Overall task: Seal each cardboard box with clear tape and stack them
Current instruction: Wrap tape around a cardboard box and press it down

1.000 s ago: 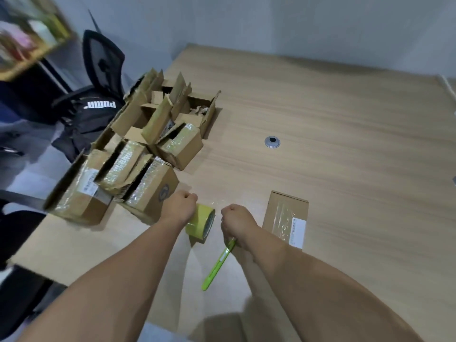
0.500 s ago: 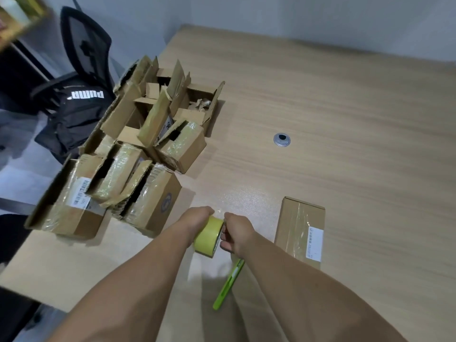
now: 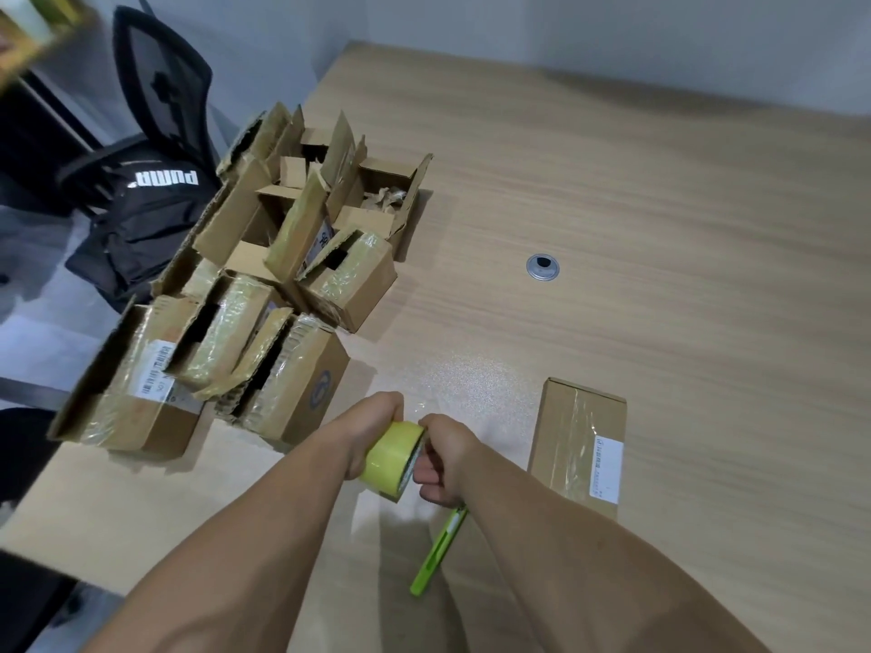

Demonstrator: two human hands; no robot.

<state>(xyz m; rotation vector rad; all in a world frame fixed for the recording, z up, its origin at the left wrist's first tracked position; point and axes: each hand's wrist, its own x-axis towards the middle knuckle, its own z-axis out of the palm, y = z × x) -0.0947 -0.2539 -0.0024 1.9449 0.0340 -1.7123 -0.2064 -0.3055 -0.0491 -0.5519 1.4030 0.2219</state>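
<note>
My left hand point(image 3: 372, 424) grips a yellow-green tape roll point(image 3: 390, 457) held above the wooden table point(image 3: 660, 228). My right hand point(image 3: 440, 457) is closed right against the roll's edge and also holds a green utility knife point(image 3: 436, 551) that points down toward me. A closed cardboard box point(image 3: 577, 440) with clear tape and a white label lies flat on the table to the right of my hands. Several open cardboard boxes point(image 3: 264, 294) with raised flaps are crowded together at the table's left side.
A round metal cable grommet point(image 3: 543, 266) sits in the table's middle. A black office chair point(image 3: 160, 96) with a black bag point(image 3: 146, 219) on it stands beyond the table's left edge. The table's near-left edge runs close to the box cluster.
My two hands have come together; the right hand now touches the tape roll. The view has shifted, with the sealed box appearing farther right.
</note>
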